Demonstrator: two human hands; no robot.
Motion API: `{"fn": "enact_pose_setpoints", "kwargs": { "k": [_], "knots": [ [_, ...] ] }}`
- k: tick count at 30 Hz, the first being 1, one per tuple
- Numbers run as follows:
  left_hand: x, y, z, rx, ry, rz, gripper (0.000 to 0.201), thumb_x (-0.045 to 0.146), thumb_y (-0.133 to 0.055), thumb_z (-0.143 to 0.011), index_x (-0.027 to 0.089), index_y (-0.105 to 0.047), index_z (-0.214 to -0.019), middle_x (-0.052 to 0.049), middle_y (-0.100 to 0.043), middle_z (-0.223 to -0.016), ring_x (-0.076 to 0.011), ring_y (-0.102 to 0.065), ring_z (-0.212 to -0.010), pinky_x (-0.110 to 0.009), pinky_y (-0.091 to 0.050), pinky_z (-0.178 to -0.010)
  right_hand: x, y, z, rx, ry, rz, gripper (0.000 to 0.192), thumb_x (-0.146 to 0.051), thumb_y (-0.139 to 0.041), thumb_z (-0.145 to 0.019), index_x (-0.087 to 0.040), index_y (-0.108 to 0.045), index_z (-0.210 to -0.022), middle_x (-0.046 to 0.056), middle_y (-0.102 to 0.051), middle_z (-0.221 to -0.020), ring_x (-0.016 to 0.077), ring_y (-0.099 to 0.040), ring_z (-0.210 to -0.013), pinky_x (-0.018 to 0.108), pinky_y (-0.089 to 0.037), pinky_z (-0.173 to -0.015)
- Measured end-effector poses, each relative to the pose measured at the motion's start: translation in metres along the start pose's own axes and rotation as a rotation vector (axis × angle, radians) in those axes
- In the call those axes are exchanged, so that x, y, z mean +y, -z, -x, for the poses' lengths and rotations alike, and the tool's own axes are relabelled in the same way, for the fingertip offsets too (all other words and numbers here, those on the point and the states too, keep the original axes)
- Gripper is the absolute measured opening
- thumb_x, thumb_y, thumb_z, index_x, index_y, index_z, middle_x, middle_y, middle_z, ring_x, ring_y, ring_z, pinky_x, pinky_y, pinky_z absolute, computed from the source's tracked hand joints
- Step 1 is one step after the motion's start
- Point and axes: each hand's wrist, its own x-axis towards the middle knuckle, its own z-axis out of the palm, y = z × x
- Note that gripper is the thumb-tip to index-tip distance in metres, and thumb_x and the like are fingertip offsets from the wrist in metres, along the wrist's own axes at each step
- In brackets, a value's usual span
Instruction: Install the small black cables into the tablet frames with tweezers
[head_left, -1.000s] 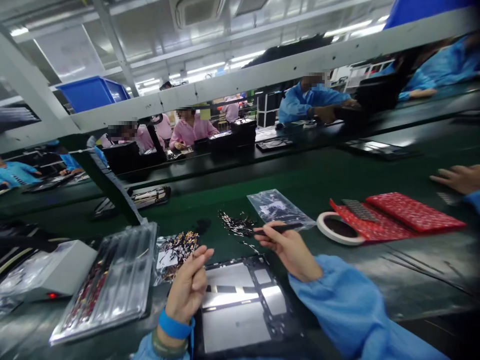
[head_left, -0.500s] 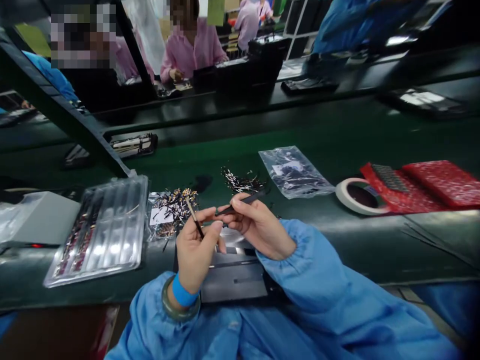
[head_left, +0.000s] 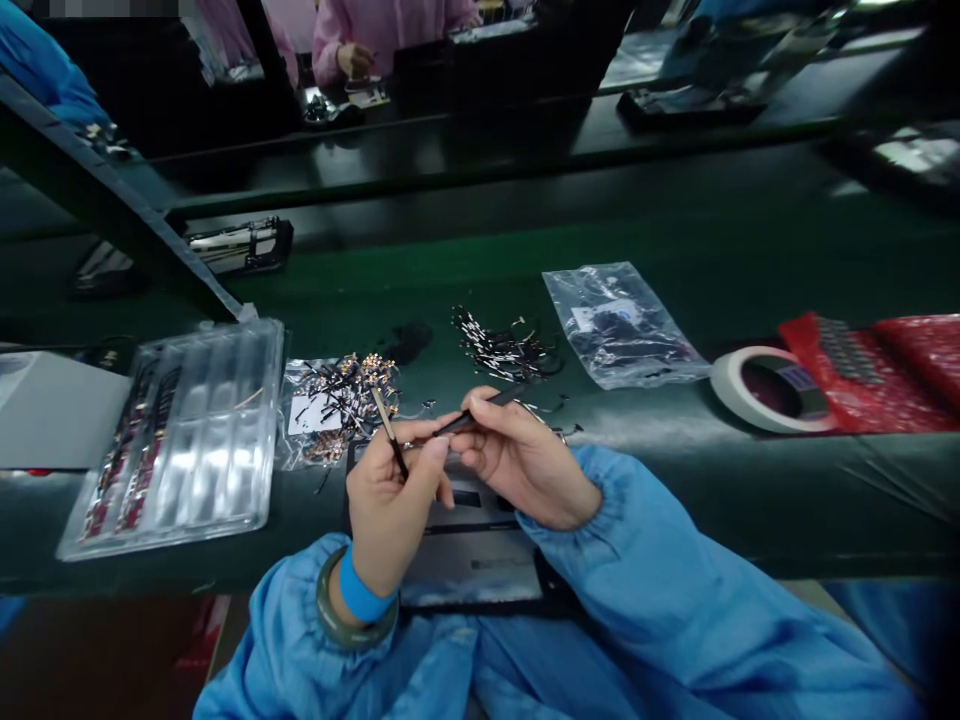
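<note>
My left hand [head_left: 390, 510] is closed around a slim stick [head_left: 388, 428], dark at the lower end and pale at the upper end. Its thumb and index fingertip come together by the tip of black tweezers [head_left: 491, 400]; any small part pinched there is too small to make out. Those tweezers are gripped by my right hand [head_left: 525, 460], with the tip pointing left. Both hands are over a dark device with a grey panel [head_left: 472, 565], partly hidden by my fingers. Behind the left hand, small cable parts with gold ends [head_left: 352, 390] lie heaped on a plastic bag.
A clear compartment tray [head_left: 217, 450] and a grey box [head_left: 56, 410] stand at left. Farther back are a pile of black cables [head_left: 502, 345] and a clear bag [head_left: 622, 325]. Tape [head_left: 769, 390] and red wrap [head_left: 892, 385] lie right. Co-workers sit across the bench.
The view has tilted downward, so the bench things sit higher in the picture and those at right lie farther right. Both hands keep nearly the same pose and hold the same things.
</note>
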Motion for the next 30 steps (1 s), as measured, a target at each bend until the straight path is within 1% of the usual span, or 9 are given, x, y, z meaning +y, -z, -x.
{"fn": "enact_pose_setpoints", "kwargs": {
  "k": [4, 9, 14, 17, 20, 23, 25, 26, 30],
  "knots": [
    [0.001, -0.0006, 0.0005, 0.021, 0.0, -0.008, 0.012, 0.027, -0.065, -0.084, 0.017, -0.062, -0.09, 0.002, -0.07, -0.066, -0.0066, -0.056, -0.038, -0.018, -0.049, -0.041, 0.0001, 0.0007, -0.0008, 0.01, -0.006, 0.018, 0.026, -0.029, -0.083, -0.065, -0.018, -0.06, -0.071, -0.002, -0.074, -0.068, 0.0085, -0.07, -0.058, 0.011, -0.056, -0.053],
    [0.0001, -0.0004, 0.0012, 0.023, 0.057, 0.026, 0.015, 0.03, -0.066, -0.083, 0.018, -0.061, -0.089, 0.005, -0.064, -0.055, -0.0069, -0.054, -0.037, -0.017, -0.046, -0.04, 0.0003, 0.001, -0.001, 0.046, -0.013, 0.035, 0.029, -0.03, -0.085, -0.061, -0.018, -0.06, -0.071, -0.001, -0.074, -0.07, 0.0088, -0.07, -0.056, 0.011, -0.056, -0.051],
    [0.0025, -0.0042, 0.001, 0.011, 0.132, 0.088, 0.031, 0.045, -0.068, -0.079, 0.017, -0.058, -0.085, 0.003, -0.061, -0.052, -0.0069, -0.05, -0.034, -0.017, -0.041, -0.035, 0.0004, 0.0004, 0.0008, 0.127, -0.034, 0.075, 0.027, -0.028, -0.087, -0.059, -0.019, -0.062, -0.068, -0.004, -0.07, -0.059, 0.0073, -0.067, -0.052, 0.008, -0.054, -0.049],
    [0.0016, -0.006, -0.0002, -0.004, 0.164, 0.116, 0.041, 0.055, -0.068, -0.075, 0.017, -0.056, -0.083, 0.001, -0.062, -0.056, -0.0065, -0.048, -0.034, -0.018, -0.04, -0.034, -0.0004, 0.0011, 0.0004, 0.167, -0.047, 0.099, 0.029, -0.028, -0.089, -0.055, -0.02, -0.062, -0.065, -0.005, -0.07, -0.058, 0.0065, -0.065, -0.048, 0.008, -0.053, -0.046],
    [0.0009, -0.0063, 0.0, -0.003, 0.178, 0.116, 0.044, 0.059, -0.068, -0.073, 0.018, -0.056, -0.082, 0.002, -0.057, -0.051, -0.0072, -0.047, -0.034, -0.019, -0.041, -0.035, -0.0011, 0.001, 0.0009, 0.187, -0.07, 0.12, 0.032, -0.029, -0.091, -0.051, -0.021, -0.063, -0.063, -0.005, -0.068, -0.055, 0.0065, -0.063, -0.046, 0.009, -0.052, -0.045],
    [0.0013, -0.0059, 0.0008, 0.002, 0.178, 0.116, 0.04, 0.055, -0.069, -0.075, 0.017, -0.057, -0.082, 0.001, -0.061, -0.055, -0.0065, -0.047, -0.034, -0.019, -0.041, -0.035, -0.0001, 0.0009, 0.002, 0.188, -0.049, 0.135, 0.032, -0.032, -0.09, -0.052, -0.021, -0.064, -0.066, -0.004, -0.067, -0.053, 0.0075, -0.063, -0.047, 0.011, -0.052, -0.046],
    [0.0017, -0.0054, 0.0011, 0.006, 0.163, 0.111, 0.035, 0.049, -0.069, -0.077, 0.017, -0.057, -0.083, -0.001, -0.066, -0.061, -0.0056, -0.048, -0.035, -0.018, -0.041, -0.036, 0.0015, 0.0012, 0.0026, 0.174, -0.011, 0.144, 0.031, -0.035, -0.089, -0.055, -0.021, -0.064, -0.068, -0.003, -0.068, -0.054, 0.0081, -0.064, -0.049, 0.012, -0.053, -0.048],
    [0.0018, -0.005, 0.0012, 0.01, 0.151, 0.105, 0.032, 0.046, -0.069, -0.078, 0.017, -0.058, -0.084, 0.0, -0.066, -0.061, -0.0055, -0.048, -0.035, -0.017, -0.041, -0.036, 0.0024, 0.0012, 0.0027, 0.164, 0.009, 0.149, 0.031, -0.035, -0.088, -0.056, -0.02, -0.064, -0.069, -0.002, -0.069, -0.056, 0.0083, -0.065, -0.051, 0.012, -0.053, -0.049],
    [0.0011, -0.0033, 0.0014, 0.037, 0.109, 0.057, 0.022, 0.035, -0.068, -0.081, 0.017, -0.059, -0.086, 0.007, -0.056, -0.047, -0.0062, -0.051, -0.036, -0.015, -0.043, -0.039, 0.0053, 0.0007, 0.0032, 0.146, 0.111, 0.171, 0.031, -0.035, -0.086, -0.06, -0.019, -0.062, -0.071, -0.001, -0.073, -0.068, 0.008, -0.067, -0.055, 0.012, -0.054, -0.051]
  ]
}}
